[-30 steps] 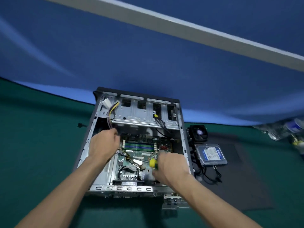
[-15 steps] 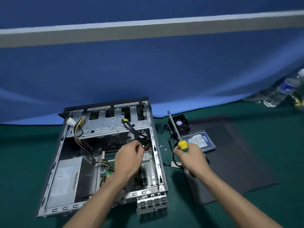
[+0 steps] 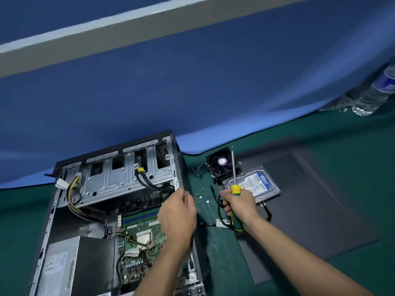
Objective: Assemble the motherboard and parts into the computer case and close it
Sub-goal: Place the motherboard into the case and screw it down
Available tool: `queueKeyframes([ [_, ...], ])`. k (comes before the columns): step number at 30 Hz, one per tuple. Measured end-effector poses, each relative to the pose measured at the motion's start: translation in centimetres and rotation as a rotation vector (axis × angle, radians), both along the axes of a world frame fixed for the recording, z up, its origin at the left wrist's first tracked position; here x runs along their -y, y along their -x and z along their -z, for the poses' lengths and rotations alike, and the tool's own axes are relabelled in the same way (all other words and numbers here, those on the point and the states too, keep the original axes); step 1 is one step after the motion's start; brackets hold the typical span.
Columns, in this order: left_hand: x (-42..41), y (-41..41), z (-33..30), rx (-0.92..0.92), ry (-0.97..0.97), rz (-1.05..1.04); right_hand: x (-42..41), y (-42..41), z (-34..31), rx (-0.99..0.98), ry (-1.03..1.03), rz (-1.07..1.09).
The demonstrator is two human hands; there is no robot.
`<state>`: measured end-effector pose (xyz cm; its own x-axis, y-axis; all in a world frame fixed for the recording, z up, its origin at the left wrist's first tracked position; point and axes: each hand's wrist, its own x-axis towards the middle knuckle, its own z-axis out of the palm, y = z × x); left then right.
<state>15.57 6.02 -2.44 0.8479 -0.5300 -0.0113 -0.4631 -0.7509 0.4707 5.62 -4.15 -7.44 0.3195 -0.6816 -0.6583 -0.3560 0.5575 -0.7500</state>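
The open computer case (image 3: 89, 182) lies on its side at the left, with the green motherboard (image 3: 136, 236) and a grey power supply (image 3: 64, 265) inside. My left hand (image 3: 177, 216) hovers over the case's right wall, fingers loosely curled; whether it holds anything is hidden. My right hand (image 3: 239, 204) grips a yellow-green screwdriver (image 3: 235, 189) with its shaft pointing up, just right of the case. A few small screws (image 3: 202, 197) lie on the green mat between the hands. A black cooler fan (image 3: 222, 163) and a hard drive (image 3: 254, 184) sit beyond my right hand.
The dark case side panel (image 3: 310, 210) lies flat at the right under the hard drive. Black cables (image 3: 220, 208) trail beside the case. Plastic water bottles (image 3: 372, 97) lie at the far right against the blue backdrop (image 3: 192, 92).
My right hand lifted the screwdriver out of the case and moved right, over the mat. My left hand shifted from the case's left side to its right wall. The camera view swung left.
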Motion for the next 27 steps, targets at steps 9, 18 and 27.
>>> queueKeyframes([
  [9, 0.1, -0.5, 1.3, -0.007, 0.075, -0.023, 0.2, -5.0, 3.0, -0.290, 0.014, -0.310],
  [18, 0.3, -0.5, 1.3, -0.013, 0.117, 0.005, -0.3, -7.1, 3.9, -0.516, 0.158, -0.456],
  [27, 0.3, -0.5, 1.3, -0.009, 0.137, 0.018, -1.2, -7.4, 4.8, -0.553, 0.213, -0.456],
])
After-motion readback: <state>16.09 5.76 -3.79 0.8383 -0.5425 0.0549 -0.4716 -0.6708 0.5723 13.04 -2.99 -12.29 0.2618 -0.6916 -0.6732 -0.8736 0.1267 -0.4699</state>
